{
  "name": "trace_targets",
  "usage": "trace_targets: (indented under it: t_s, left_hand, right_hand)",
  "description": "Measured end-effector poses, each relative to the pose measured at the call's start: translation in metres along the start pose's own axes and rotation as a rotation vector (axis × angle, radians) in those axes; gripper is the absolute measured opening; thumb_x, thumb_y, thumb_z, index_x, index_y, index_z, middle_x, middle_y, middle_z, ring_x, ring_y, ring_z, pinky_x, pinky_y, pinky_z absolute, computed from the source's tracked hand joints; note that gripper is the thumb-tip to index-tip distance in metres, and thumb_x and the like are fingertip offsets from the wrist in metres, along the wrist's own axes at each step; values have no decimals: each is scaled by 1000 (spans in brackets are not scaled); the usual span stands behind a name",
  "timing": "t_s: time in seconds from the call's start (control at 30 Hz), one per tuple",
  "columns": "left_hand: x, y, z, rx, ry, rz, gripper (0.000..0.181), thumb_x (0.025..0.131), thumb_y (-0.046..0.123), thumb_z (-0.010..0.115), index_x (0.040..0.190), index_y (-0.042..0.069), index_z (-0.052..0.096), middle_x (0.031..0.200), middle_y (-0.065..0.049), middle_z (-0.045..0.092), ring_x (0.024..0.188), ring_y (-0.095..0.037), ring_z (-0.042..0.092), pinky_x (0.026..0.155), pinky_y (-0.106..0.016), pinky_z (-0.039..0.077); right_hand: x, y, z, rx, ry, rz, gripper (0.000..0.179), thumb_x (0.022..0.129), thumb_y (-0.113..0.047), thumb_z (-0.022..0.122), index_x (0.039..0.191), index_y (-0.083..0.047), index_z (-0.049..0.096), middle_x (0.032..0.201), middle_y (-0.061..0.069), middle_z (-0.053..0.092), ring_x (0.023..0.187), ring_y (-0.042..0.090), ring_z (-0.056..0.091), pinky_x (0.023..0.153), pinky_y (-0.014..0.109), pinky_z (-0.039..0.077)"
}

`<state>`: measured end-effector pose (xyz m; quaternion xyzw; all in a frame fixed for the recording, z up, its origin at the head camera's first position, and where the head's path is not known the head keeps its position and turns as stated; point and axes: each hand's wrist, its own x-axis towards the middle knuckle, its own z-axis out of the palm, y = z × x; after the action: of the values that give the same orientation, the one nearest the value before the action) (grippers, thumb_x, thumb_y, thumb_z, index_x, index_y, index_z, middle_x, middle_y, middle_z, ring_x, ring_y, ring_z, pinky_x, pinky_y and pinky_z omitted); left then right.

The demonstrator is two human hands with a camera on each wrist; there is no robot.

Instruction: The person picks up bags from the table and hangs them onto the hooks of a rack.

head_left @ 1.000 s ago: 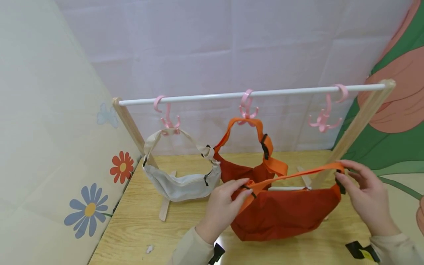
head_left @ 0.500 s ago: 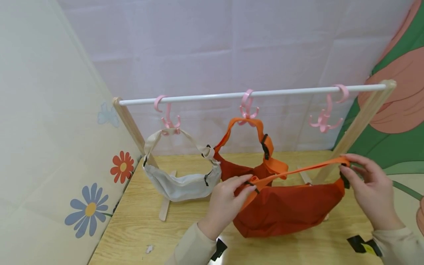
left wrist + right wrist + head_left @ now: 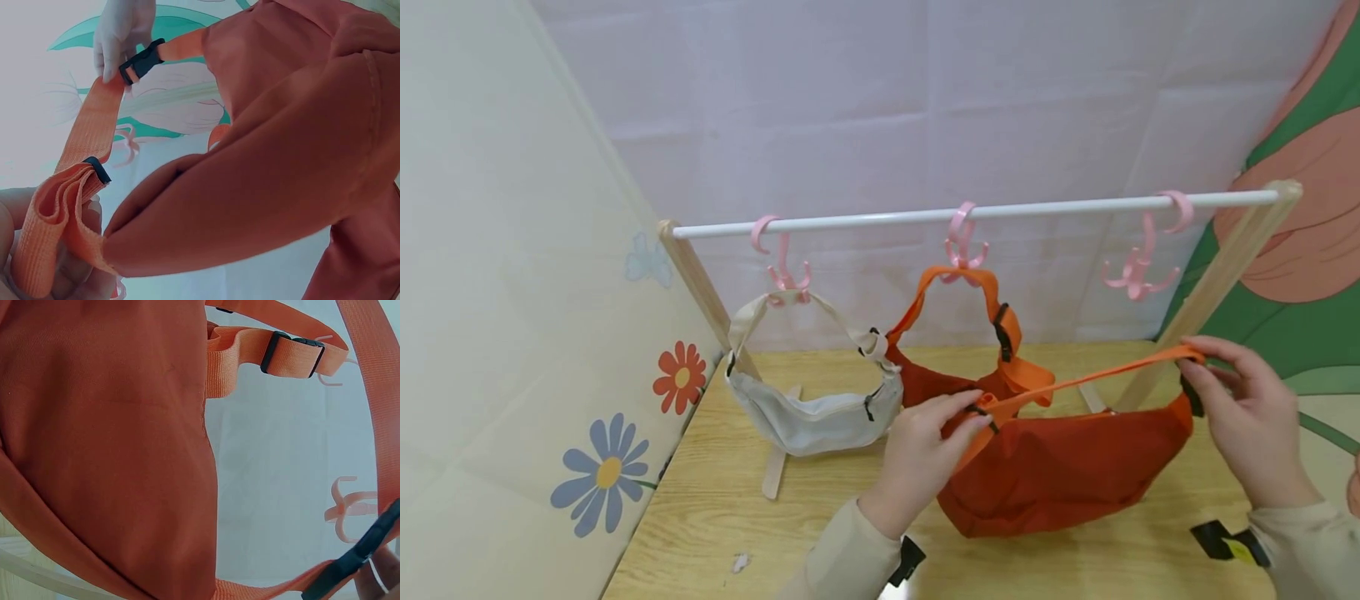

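A brick-red waist bag [image 3: 1067, 475] with an orange strap [image 3: 1097, 377] is held between both hands, in front of the rack. My left hand [image 3: 921, 458] pinches the folded webbing [image 3: 44, 231] at the strap's left end, by a small black slider. At the other end, my right hand [image 3: 1255, 417] pinches the strap beside its black buckle [image 3: 142, 61]. The strap slopes upward to the right, fairly taut. In the right wrist view the bag's cloth fills the left side, and only a few fingertips show. A pink hook [image 3: 1138, 271] hangs bare behind the right hand.
A white rail [image 3: 880, 219] on wooden legs carries pink hooks. From the left one hangs a pale grey bag [image 3: 820, 421]; another red bag [image 3: 932, 379] hangs by its orange strap from the middle hook [image 3: 962, 246]. Below is a wooden tabletop [image 3: 700, 500].
Both hands have shifted a little to the right with the bag. The right hand has also risen, so the strap slopes more steeply. The hanging bags stay put.
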<state>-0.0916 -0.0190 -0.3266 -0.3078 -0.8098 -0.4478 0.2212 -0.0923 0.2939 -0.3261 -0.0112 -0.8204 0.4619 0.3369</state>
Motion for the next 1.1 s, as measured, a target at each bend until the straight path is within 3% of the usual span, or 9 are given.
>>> trace_targets:
  t_s: [0.4, 0.77, 1.1]
  left_hand:
    - [7, 4, 3, -19, -26, -5, 30, 87, 17, 72, 113, 2, 71, 100, -6, 73, 86, -14, 69, 77, -17, 52]
    - [13, 6, 5, -8, -5, 38, 29, 85, 14, 73, 112, 2, 72, 100, -8, 73, 87, -15, 70, 78, -18, 53]
    - [17, 10, 5, 4, -24, 43, 31, 86, 14, 73, 114, 2, 71, 98, -7, 74, 85, -16, 70, 76, -18, 53]
  right_hand:
    - [11, 0, -1, -65, 23, -17, 30, 97, -7, 58, 127, -5, 63, 113, -26, 52, 91, -12, 50, 73, 2, 38]
    - [19, -3, 1, -80, 52, -34, 27, 98, -5, 56, 124, -5, 64, 109, -29, 51, 95, -10, 46, 75, 9, 34]
    - [25, -7, 0, -75, 63, -70, 28, 100, -8, 53, 125, -2, 63, 106, -29, 50, 103, -9, 45, 86, 15, 33]
